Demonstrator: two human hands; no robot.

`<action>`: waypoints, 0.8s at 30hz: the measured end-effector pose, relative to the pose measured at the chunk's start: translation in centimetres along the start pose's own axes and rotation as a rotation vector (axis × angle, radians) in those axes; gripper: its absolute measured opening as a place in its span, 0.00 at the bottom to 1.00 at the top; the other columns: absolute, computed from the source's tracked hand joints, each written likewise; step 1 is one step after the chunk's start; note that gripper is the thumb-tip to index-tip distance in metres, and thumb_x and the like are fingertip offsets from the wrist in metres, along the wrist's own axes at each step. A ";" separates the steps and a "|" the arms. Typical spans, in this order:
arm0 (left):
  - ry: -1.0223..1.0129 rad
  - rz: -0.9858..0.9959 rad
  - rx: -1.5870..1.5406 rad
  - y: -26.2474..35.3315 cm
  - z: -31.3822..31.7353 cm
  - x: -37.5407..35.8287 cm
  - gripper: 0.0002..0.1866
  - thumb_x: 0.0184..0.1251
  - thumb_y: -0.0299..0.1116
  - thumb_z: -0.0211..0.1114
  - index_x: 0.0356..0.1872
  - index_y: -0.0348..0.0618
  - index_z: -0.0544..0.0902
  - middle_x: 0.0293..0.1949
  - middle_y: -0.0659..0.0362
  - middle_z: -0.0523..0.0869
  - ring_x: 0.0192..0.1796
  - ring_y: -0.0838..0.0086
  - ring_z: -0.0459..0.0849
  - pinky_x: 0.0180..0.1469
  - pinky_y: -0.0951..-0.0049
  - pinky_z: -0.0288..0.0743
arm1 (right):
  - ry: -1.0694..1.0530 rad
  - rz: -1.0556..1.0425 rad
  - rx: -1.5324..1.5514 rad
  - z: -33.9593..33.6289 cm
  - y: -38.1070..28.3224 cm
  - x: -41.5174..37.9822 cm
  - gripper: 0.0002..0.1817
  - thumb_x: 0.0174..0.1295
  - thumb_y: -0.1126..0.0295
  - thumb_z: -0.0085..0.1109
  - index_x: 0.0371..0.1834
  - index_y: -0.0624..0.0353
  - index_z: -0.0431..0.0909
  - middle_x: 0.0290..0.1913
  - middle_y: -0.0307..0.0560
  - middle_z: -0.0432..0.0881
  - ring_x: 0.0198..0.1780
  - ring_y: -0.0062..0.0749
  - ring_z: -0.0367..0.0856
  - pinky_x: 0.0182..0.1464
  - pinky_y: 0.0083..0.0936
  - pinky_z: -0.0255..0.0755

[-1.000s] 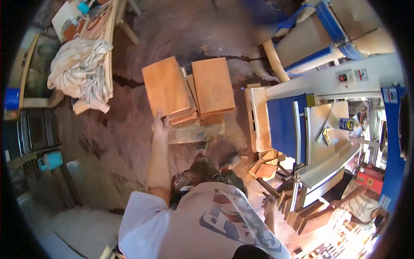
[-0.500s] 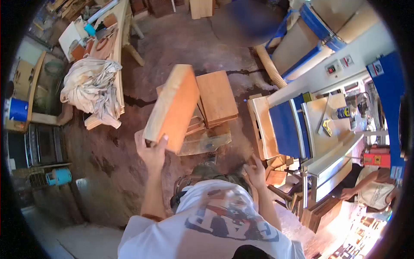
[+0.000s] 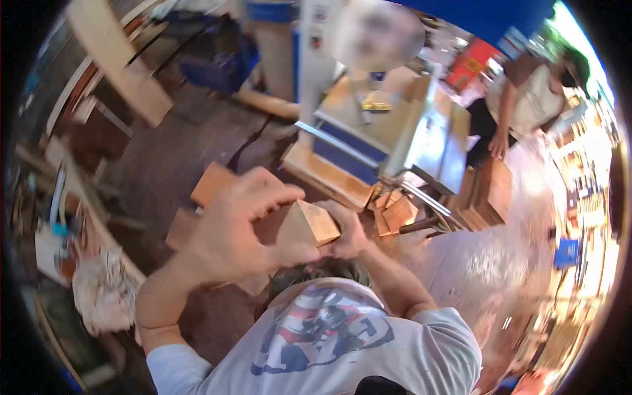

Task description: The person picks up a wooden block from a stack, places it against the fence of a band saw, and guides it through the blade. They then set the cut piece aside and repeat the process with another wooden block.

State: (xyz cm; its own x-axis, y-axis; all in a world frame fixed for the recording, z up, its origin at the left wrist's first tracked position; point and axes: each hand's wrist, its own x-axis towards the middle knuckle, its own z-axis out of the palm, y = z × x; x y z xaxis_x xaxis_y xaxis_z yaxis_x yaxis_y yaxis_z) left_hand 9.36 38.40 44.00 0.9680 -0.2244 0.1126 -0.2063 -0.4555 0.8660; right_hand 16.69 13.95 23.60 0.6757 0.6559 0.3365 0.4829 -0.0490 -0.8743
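Note:
A thick wooden board [image 3: 317, 224] is held up in front of my chest, its pale end turned toward me. My left hand [image 3: 227, 224] is raised close to the camera, its fingers arched over one edge and its thumb along the opposite edge. My right hand [image 3: 345, 230] grips the board from the right side. Most of the board's length is foreshortened or hidden behind my left hand. Below and beyond that hand, more wooden pieces [image 3: 212, 184] lie on the floor, partly covered by my arm.
A machine table [image 3: 355, 161] with a metal rail stands ahead. Wood offcuts [image 3: 397, 212] lie beside it. At the right, another person [image 3: 526, 99] has a hand near a stack of boards [image 3: 490, 194]. A cloth bundle [image 3: 105, 293] hangs on the bench at left.
My view has swung to the right. The board has come up closer and turned end-on. My right hand, free before, has moved onto the board, and my left hand has risen.

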 end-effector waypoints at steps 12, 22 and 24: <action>-0.152 0.148 -0.610 -6.6 21.6 5.5 0.64 0.49 0.49 0.90 0.84 0.34 0.60 0.76 0.45 0.76 0.78 0.61 0.74 0.79 0.54 0.67 | 0.502 0.436 1.295 -7.3 10.0 -11.6 0.56 0.61 0.17 0.52 0.80 0.51 0.69 0.74 0.51 0.78 0.72 0.47 0.79 0.73 0.53 0.75; 0.247 -0.025 -0.431 -5.1 32.5 13.7 0.44 0.56 0.28 0.82 0.75 0.28 0.72 0.64 0.46 0.86 0.64 0.63 0.87 0.67 0.63 0.80 | 0.756 0.627 1.254 -15.0 12.4 -10.5 0.43 0.75 0.30 0.51 0.80 0.52 0.68 0.72 0.51 0.79 0.74 0.46 0.76 0.75 0.47 0.71; 0.311 -0.021 -0.376 -5.7 33.5 14.5 0.43 0.56 0.28 0.82 0.74 0.28 0.73 0.64 0.46 0.86 0.64 0.63 0.87 0.67 0.63 0.80 | 0.746 0.660 1.079 -16.8 12.9 -10.1 0.39 0.79 0.35 0.51 0.80 0.53 0.69 0.70 0.50 0.80 0.72 0.45 0.77 0.76 0.43 0.69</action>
State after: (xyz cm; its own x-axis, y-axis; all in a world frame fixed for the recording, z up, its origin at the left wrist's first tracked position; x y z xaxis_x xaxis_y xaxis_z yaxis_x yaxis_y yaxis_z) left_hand 19.73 8.85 24.37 0.9801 0.0755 0.1837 -0.1757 -0.1016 0.9792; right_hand 25.46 -5.96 14.81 0.8908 0.1896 -0.4130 -0.4356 0.6154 -0.6569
